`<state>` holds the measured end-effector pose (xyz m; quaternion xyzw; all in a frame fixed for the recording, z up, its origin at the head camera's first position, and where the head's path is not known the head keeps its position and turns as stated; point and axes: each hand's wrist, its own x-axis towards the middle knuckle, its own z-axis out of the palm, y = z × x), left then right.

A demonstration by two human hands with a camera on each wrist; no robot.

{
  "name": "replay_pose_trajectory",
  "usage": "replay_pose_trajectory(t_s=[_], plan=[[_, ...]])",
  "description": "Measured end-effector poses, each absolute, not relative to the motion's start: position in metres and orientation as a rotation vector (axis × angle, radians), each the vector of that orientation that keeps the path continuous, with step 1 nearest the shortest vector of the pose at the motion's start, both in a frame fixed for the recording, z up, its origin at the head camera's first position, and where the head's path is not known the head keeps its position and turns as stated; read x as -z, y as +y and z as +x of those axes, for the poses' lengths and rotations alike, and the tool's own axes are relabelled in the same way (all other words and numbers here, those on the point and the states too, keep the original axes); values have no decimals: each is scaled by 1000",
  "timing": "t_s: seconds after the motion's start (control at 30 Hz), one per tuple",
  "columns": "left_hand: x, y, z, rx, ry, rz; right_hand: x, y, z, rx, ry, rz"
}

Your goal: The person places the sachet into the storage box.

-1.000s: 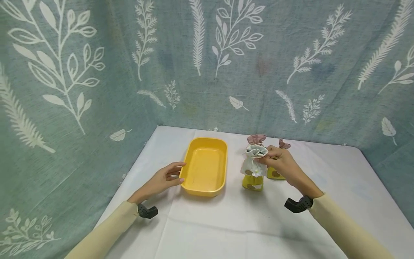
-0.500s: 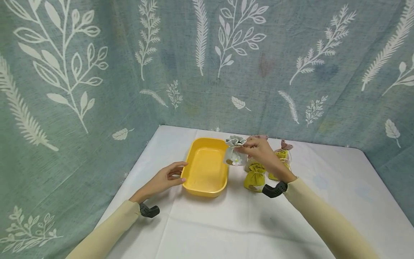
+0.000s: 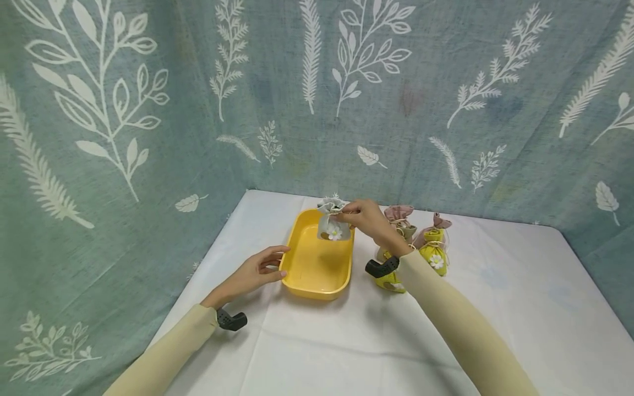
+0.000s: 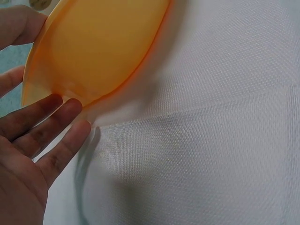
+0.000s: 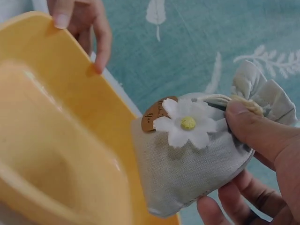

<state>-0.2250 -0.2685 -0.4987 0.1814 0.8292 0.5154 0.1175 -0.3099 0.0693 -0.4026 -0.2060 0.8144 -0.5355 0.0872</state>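
Note:
My right hand (image 3: 370, 221) pinches the gathered neck of a small grey drawstring pouch (image 3: 327, 227) with a white felt flower. The pouch hangs above the far right part of a yellow plastic tray (image 3: 313, 270). In the right wrist view, the thumb presses on the cord of the pouch (image 5: 183, 154), with fingers behind and below. My left hand (image 3: 247, 278) rests against the tray's left side. Its fairly straight fingers touch the outer wall of the tray (image 4: 108, 42) in the left wrist view, and two fingertips meet the rim.
Right of the tray stand several more drawstring pouches: a yellow-green one with a flower (image 3: 435, 257), another yellow-green one (image 3: 392, 284) partly behind my right wrist, and a pink-topped one (image 3: 399, 213). A white cloth (image 3: 317, 357) covers the table. A leaf-patterned curtain (image 3: 317, 137) hangs behind.
My right hand has carried the grey pouch leftward from among the other pouches to over the tray. The left hand has stayed at the tray's side.

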Motion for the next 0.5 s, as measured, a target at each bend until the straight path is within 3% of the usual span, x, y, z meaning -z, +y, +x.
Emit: replay_pose_trajectory(t_s=[0.5], plan=[[498, -268, -225, -1531, 2412, 535, 441, 28, -344, 1567, 2474, -595]])
